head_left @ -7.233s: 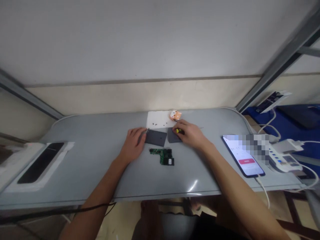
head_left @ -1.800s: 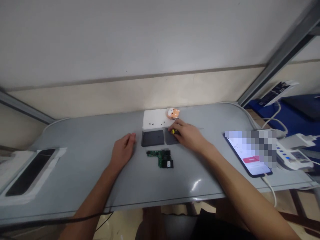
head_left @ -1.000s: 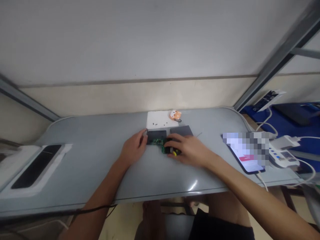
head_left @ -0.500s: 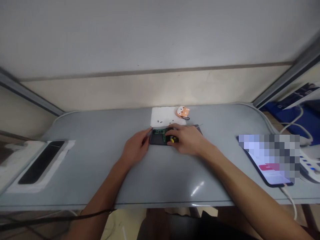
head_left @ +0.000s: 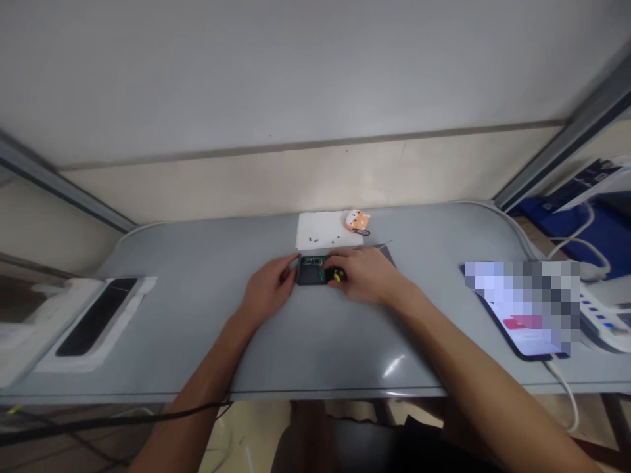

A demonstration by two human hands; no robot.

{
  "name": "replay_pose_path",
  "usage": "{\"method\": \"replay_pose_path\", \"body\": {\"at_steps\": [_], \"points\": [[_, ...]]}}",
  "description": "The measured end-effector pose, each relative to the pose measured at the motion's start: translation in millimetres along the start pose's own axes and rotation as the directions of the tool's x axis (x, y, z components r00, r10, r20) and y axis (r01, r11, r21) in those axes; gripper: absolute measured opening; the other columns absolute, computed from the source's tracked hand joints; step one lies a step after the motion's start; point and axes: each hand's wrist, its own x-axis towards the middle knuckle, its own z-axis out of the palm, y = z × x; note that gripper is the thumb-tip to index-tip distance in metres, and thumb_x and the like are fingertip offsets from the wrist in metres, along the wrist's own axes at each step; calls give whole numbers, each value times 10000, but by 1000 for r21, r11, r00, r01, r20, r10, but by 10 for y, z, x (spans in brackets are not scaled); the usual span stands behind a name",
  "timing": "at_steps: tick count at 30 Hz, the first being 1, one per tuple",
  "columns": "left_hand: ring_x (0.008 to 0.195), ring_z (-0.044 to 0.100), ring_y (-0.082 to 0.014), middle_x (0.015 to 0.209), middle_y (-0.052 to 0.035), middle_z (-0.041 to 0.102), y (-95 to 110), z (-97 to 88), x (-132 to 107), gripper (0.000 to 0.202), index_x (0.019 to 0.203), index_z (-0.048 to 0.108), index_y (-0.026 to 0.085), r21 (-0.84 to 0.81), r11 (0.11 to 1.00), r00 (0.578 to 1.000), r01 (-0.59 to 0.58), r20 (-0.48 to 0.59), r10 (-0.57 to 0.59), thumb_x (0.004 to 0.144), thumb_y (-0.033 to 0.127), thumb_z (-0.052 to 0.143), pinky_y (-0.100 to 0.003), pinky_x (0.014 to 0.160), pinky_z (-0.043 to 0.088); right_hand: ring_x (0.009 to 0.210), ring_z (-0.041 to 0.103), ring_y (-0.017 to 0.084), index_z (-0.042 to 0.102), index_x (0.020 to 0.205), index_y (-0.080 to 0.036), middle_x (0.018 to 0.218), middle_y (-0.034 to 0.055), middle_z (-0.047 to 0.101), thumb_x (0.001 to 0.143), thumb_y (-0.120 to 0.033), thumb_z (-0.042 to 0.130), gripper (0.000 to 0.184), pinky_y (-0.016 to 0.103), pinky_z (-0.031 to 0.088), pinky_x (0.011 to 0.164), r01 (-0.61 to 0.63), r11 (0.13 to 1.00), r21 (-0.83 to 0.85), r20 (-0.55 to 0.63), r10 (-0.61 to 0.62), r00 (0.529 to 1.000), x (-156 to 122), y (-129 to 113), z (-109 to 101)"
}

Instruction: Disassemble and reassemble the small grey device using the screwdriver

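A dark open casing point(head_left: 310, 274) with a green circuit board point(head_left: 309, 261) along its far edge lies flat on the table. My left hand point(head_left: 269, 286) grips the casing's left end between thumb and fingers. My right hand point(head_left: 367, 272) is closed over the right end, around a black and yellow screwdriver handle point(head_left: 337, 276); a thin metal shaft point(head_left: 385, 244) pokes out past the knuckles. The fingertips of that hand reach down to the board. Under it, a dark flat piece point(head_left: 389, 256) shows partly. Several tiny dark screws point(head_left: 315, 240) lie on white paper point(head_left: 320, 226) just behind the casing.
An orange and white animal-shaped case point(head_left: 356, 221) sits on the paper's right side. A dark phone point(head_left: 96, 318) lies on white sheets at left. At right are a lit phone point(head_left: 522, 322) with a cable and a power strip point(head_left: 604, 322). A wall rises behind the table point(head_left: 207, 249).
The view has shifted slightly. My right fingers have drawn in closer around the screwdriver handle at the board. The left hand stays at the casing's left end.
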Motion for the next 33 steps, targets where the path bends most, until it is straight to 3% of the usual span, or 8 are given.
{"method": "replay_pose_path", "body": {"at_steps": [5, 8, 11, 13, 14, 19, 24, 33], "points": [[1121, 715, -244, 1307, -70, 741, -19, 42, -13, 401, 1398, 645, 245, -31, 999, 999, -21, -46, 20, 1041, 322, 477, -400, 1008, 574, 1008, 752, 271, 751, 1235, -284, 1444, 36, 691, 926, -332, 695, 318, 395, 524, 816, 15, 1000, 8, -35, -15, 999, -38, 5, -10], [1059, 711, -227, 1265, -78, 737, 39, -24, -11, 383, 1370, 650, 232, -101, 995, 997, -7, -81, -1, 1066, 330, 437, -390, 969, 583, 1070, 736, 241, 742, 1141, -254, 1373, 42, 722, 980, -268, 592, 220, 376, 539, 885, 48, 982, 184, -282, 6, 960, -85, -17, -178], [1064, 681, -222, 1173, -88, 726, 180, -138, 22, 336, 1295, 678, 217, -127, 990, 983, -53, -183, 29, 1073, 342, 459, -395, 983, 574, 978, 729, 206, 679, 1075, -243, 1071, 54, 767, 1040, -324, 478, 219, 355, 551, 866, 60, 874, 483, -596, 278, 753, -68, -18, -409], [1182, 646, -247, 1232, -93, 714, 304, -183, 76, 312, 1298, 672, 230, -98, 986, 969, -137, -218, 113, 1045, 353, 537, -443, 1077, 533, 918, 717, 205, 656, 1016, -245, 985, 61, 736, 1064, -458, 410, 328, 356, 549, 821, 77, 787, 613, -652, 448, 611, -12, 22, -498], [1229, 630, -259, 1281, -93, 705, 365, -185, 114, 338, 1332, 654, 242, -85, 980, 968, -181, -189, 163, 1027, 366, 575, -463, 1109, 514, 889, 707, 203, 660, 981, -241, 948, 63, 718, 1063, -534, 378, 414, 352, 541, 801, 75, 756, 651, -644, 497, 582, 23, 57, -503], [1391, 566, -315, 1494, -104, 623, 532, -8, 326, 595, 1496, 550, 250, -60, 941, 940, -332, 59, 335, 964, 472, 697, -518, 1216, 420, 653, 599, 165, 629, 791, -214, 694, 24, 633, 988, -724, 432, 582, 312, 462, 660, -122, 576, 808, -411, 700, 584, 111, 250, -223], [1376, 588, -311, 1453, -120, 656, 490, 147, 328, 592, 1486, 555, 225, -60, 940, 942, -335, -1, 335, 954, 422, 726, -512, 1211, 422, 680, 591, 179, 689, 854, -217, 747, 29, 702, 942, -730, 529, 544, 307, 427, 678, -295, 609, 736, -354, 718, 599, 58, 297, -32], [1438, 539, -319, 1518, -135, 604, 462, 162, 240, 623, 1489, 554, 227, -62, 955, 956, -292, 9, 293, 938, 445, 748, -513, 1228, 415, 725, 598, 186, 699, 866, -218, 787, 28, 715, 972, -687, 514, 515, 303, 405, 701, -293, 637, 713, -363, 693, 623, 55, 284, -19]]}}
